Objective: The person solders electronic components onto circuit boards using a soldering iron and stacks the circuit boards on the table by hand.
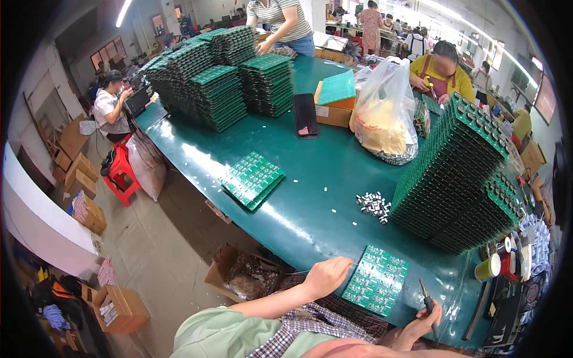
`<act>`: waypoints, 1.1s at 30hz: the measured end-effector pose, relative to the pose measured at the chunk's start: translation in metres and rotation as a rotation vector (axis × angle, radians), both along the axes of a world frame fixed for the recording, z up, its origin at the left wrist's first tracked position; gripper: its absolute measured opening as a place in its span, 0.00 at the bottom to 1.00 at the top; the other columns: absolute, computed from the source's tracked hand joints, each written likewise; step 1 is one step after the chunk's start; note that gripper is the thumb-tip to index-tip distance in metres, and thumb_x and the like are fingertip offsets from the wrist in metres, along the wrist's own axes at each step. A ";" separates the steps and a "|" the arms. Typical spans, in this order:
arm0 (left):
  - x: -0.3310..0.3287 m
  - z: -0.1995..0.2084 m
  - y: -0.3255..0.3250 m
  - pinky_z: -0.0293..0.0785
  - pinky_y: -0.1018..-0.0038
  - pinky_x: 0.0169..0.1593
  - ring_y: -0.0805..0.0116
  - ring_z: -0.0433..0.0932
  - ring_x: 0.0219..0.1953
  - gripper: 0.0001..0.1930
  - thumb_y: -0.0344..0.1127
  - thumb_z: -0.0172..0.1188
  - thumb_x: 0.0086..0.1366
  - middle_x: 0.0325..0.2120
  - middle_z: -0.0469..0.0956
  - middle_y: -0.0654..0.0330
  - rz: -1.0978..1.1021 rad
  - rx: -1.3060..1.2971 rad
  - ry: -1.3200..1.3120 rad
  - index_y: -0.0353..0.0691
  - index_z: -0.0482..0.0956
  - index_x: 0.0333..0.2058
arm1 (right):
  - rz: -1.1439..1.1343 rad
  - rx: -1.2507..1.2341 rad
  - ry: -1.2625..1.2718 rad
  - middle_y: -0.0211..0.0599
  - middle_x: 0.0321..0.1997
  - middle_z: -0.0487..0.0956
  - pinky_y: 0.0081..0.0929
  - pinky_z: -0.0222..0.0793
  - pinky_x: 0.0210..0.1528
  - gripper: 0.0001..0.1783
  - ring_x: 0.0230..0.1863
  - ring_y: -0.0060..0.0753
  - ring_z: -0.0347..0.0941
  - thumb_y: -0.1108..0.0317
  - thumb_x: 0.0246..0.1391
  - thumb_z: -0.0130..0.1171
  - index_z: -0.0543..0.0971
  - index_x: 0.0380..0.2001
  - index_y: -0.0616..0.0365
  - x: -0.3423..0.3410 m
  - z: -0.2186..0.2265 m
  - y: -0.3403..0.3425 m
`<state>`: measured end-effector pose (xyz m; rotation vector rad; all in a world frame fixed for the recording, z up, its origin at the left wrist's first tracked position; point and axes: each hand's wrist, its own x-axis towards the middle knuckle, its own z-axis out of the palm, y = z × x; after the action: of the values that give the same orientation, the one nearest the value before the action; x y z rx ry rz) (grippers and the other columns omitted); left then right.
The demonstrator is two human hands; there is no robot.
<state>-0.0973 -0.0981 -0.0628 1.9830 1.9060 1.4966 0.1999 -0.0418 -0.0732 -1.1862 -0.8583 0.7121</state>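
Observation:
A green circuit board (376,280) with rows of small parts lies flat on the table in front of me. My left hand (329,277) is closed in a pinch just left of the board, holding a thin solder wire that trails back over the forearm. In my right hand (419,327) is a soldering iron (428,302) with a dark handle, its tip pointing up and away, apart from the board's right edge. Beyond the board sits a heap of small silver-and-white components (374,206).
Tall stacks of circuit boards stand at right (447,173) and far left (218,98). A smaller board pile (253,179) lies near the left table edge. A plastic bag (385,119), a black phone-like slab (305,116) and a yellow-green cup (488,267) are also there. Other people work around.

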 end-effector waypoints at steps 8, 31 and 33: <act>0.003 -0.003 -0.005 0.73 0.67 0.28 0.60 0.78 0.26 0.05 0.30 0.57 0.59 0.26 0.77 0.61 0.029 -0.100 0.127 0.42 0.75 0.35 | -0.004 0.027 0.007 0.31 0.24 0.70 0.13 0.48 0.18 0.16 0.17 0.14 0.56 0.63 0.60 0.45 0.75 0.31 0.65 -0.004 0.004 -0.004; -0.107 0.206 -0.064 0.58 0.84 0.25 0.79 0.64 0.21 0.02 0.26 0.53 0.63 0.21 0.69 0.64 0.355 1.128 -0.314 0.38 0.69 0.31 | 0.040 0.077 0.148 0.34 0.27 0.72 0.14 0.50 0.18 0.16 0.19 0.14 0.57 0.64 0.60 0.44 0.75 0.32 0.67 -0.004 0.002 -0.006; -0.111 0.231 -0.086 0.53 0.83 0.23 0.80 0.61 0.20 0.04 0.29 0.51 0.65 0.19 0.66 0.64 0.456 1.278 -0.153 0.38 0.67 0.32 | 0.047 0.070 0.120 0.33 0.27 0.72 0.14 0.50 0.19 0.17 0.18 0.14 0.56 0.63 0.60 0.43 0.75 0.32 0.67 -0.002 0.001 -0.007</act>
<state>-0.2081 -0.1839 0.1678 1.4806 1.4389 3.4558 0.1983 -0.0489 -0.0721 -1.0527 -0.8060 0.7775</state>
